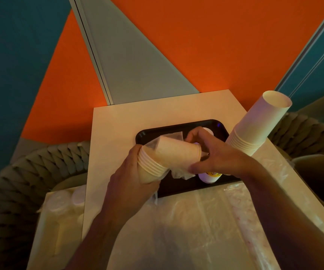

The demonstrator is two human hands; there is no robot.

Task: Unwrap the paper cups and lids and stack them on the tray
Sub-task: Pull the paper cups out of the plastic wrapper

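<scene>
Pale paper cups (pixel 158 161), nested in a short stack, are held above the black tray (pixel 178 189), long axis running from 7 to 2 o'clock. The left hand (pixel 132 180) is curled round the rim end; the right hand's (pixel 213 154) fingers (pixel 193 137) pinch the clear wrapper (pixel 178 173) at the base end.

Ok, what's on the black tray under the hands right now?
On the black tray, one white cup with a yellow print shows below the right hand. Another white piece peeks past its knuckles. The hands and held cup stack cover the rest.
</scene>
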